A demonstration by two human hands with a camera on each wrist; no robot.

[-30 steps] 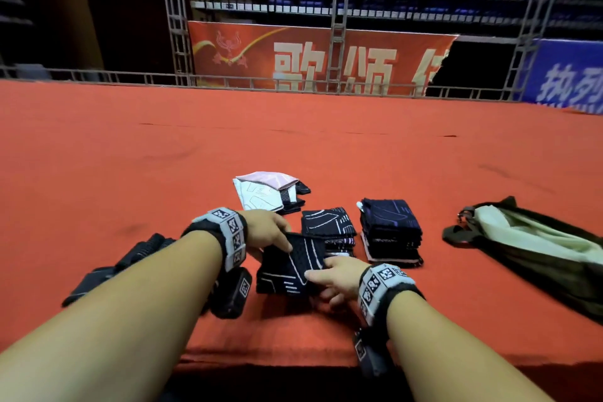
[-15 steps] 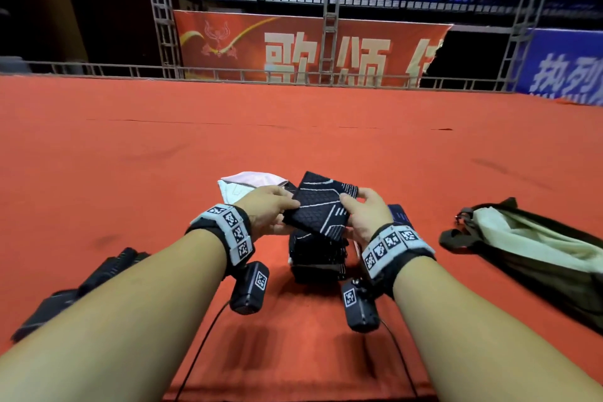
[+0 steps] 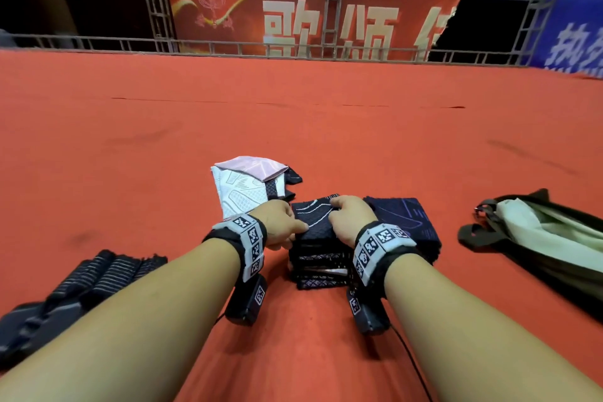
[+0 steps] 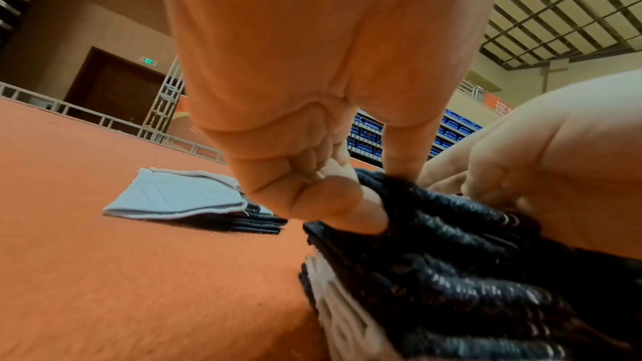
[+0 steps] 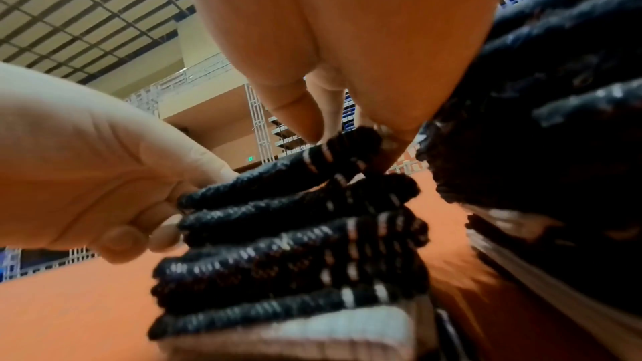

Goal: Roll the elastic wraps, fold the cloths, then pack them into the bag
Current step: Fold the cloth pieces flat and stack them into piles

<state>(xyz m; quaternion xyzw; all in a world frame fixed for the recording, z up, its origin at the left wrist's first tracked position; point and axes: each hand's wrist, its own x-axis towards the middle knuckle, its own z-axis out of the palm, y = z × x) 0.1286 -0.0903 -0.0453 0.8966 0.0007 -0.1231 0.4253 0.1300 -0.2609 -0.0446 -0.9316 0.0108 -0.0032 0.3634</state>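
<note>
Our left hand [image 3: 280, 225] and right hand [image 3: 347, 219] have lowered the folded black cloth [image 3: 315, 215] onto the middle stack [image 3: 318, 266], both hands pinching its edges; folding continues, bag [image 3: 554, 238] unpacked.

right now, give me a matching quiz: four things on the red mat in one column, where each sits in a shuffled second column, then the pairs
Things:
1. olive bag
2. rolled wraps
3. white and pink cloths
4. black patterned stack

Places:
A. far left, beside the left forearm
B. under both hands
C. far right
D. behind the left hand

Pairs: 1-C, 2-A, 3-D, 4-B
</note>
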